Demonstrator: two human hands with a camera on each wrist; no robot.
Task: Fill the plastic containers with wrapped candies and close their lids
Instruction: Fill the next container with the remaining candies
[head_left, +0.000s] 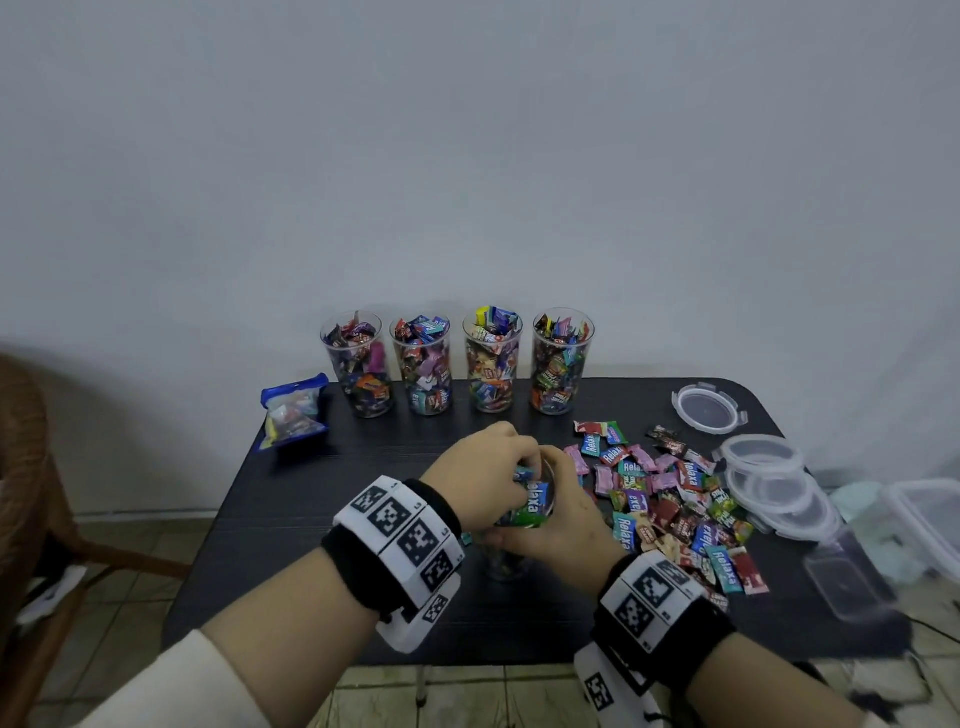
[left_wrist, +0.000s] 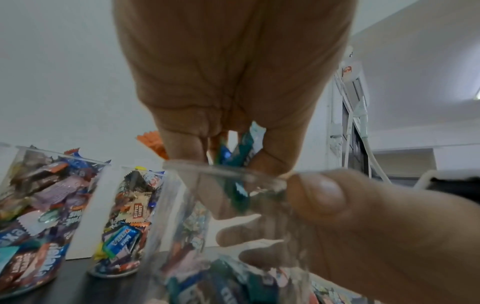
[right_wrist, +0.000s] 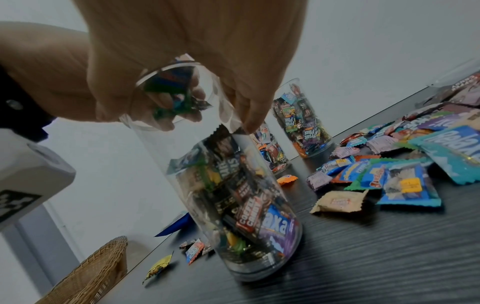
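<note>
cup (right_wrist: 233, 185): clear glossy plastic | candies (head_left: 670, 499): shiny foil wrappers | table (head_left: 332, 499): matt dark woodgrain

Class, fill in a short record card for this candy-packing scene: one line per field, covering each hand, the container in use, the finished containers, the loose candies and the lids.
Left hand: pinches wrapped candies at the container's mouth
Right hand: grips the clear container near its rim
Container in use: upright, partly filled
Filled containers: four in a row by the wall, no lids on
Loose candies: pile right of the hands
Lids: lying at the table's right end
</note>
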